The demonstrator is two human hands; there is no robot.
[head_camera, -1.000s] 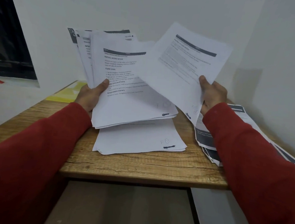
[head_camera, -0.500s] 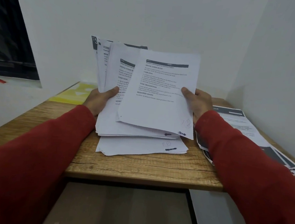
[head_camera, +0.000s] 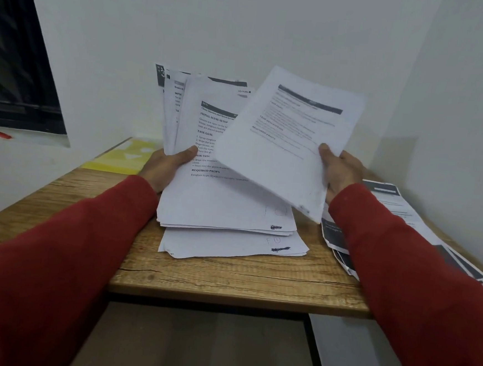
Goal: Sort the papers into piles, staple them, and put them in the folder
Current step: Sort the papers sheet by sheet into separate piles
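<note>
White walls meet behind a wooden table (head_camera: pixel 227 280). On it the left hand (head_camera: pixel 168 167) grips a fanned stack of papers (head_camera: pixel 209 140) above a flat pile (head_camera: pixel 230 242). The right hand (head_camera: pixel 339 170) pinches one sheet (head_camera: pixel 284 140), now swung right and tilted, apart from the stack. A yellow item (head_camera: pixel 121 159), perhaps the folder, lies behind.

So the wood-grain surface (head_camera: pixel 227 280) sits in a white corner. Lying on it: a flat pile of white printed sheets (head_camera: pixel 229 244) mid-front, a fanned pile with dark headers (head_camera: pixel 342 248) on the right, and a yellow folder (head_camera: pixel 121 159) back left.
</note>
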